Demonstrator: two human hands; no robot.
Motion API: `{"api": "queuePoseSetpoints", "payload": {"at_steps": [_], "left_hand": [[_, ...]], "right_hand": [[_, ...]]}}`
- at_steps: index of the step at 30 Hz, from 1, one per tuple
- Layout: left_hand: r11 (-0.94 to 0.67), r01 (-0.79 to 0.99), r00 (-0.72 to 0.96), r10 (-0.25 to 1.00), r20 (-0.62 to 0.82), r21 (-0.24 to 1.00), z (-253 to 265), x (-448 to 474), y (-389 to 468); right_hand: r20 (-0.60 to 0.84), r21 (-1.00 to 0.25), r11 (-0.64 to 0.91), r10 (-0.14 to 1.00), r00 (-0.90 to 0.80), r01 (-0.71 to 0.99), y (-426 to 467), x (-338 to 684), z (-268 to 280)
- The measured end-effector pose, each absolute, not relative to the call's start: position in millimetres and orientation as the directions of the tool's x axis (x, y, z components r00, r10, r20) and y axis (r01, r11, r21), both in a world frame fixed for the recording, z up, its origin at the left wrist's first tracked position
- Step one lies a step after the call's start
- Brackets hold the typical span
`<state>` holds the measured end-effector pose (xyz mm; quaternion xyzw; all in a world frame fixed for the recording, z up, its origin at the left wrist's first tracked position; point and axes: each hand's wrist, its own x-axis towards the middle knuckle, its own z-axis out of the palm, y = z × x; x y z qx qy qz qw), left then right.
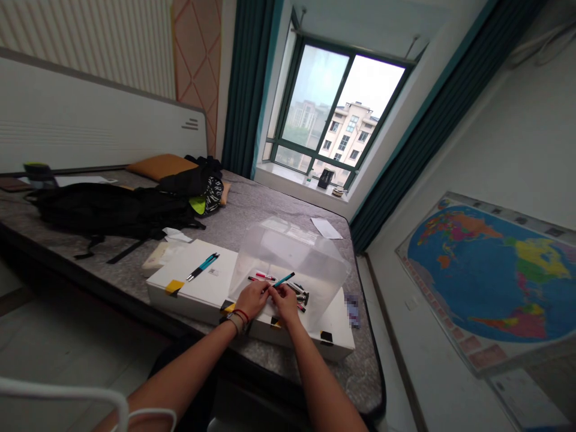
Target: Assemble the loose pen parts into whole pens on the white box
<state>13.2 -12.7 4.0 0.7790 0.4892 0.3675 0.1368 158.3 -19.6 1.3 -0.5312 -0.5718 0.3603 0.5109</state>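
My left hand [252, 299] and my right hand [285, 301] are close together, their fingers closed on a teal pen [284, 279] with a dark end. The pen slants up to the right; its lower part is hidden by the fingers. Just beyond my hands a clear plastic bin [288, 249] appears to lie on its side, with its opening towards me. Red pens [265, 276] and several dark and silver pens [299, 292] lie loose in it. Left of the bin, teal-and-black pens [202, 267] rest side by side on a white box [180, 295].
The white box, with yellow and black tape [174, 287] at its edge, sits on a grey mattress [252, 201]. Behind it are a black backpack [112, 207], an orange cushion [161, 167], tissues [176, 235] and a white paper [326, 228]. A world map [477, 258] hangs at right.
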Motion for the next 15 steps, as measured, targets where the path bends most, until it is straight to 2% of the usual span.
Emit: {"api": "queuePoseSetpoints", "payload": {"at_steps": [4, 6, 10, 15], "left_hand": [[-0.454, 0.663, 0.223, 0.879, 0.423, 0.595, 5, 13, -13], [-0.452, 0.642, 0.209, 0.88, 0.426, 0.62, 3, 13, -13], [-0.458, 0.615, 0.174, 0.873, 0.456, 0.642, -2, 13, -11], [-0.501, 0.615, 0.183, 0.842, 0.508, 0.609, -2, 14, -13]], "right_hand": [[0.295, -0.818, 0.205, 0.952, 0.086, 0.537, -28, 149, 10], [0.307, -0.75, 0.197, 0.949, 0.069, 0.631, -31, 144, 12], [0.283, -0.649, 0.149, 0.957, 0.056, 0.746, -35, 135, 13], [0.285, -0.496, 0.142, 0.958, 0.006, 0.857, -37, 131, 13]]}}
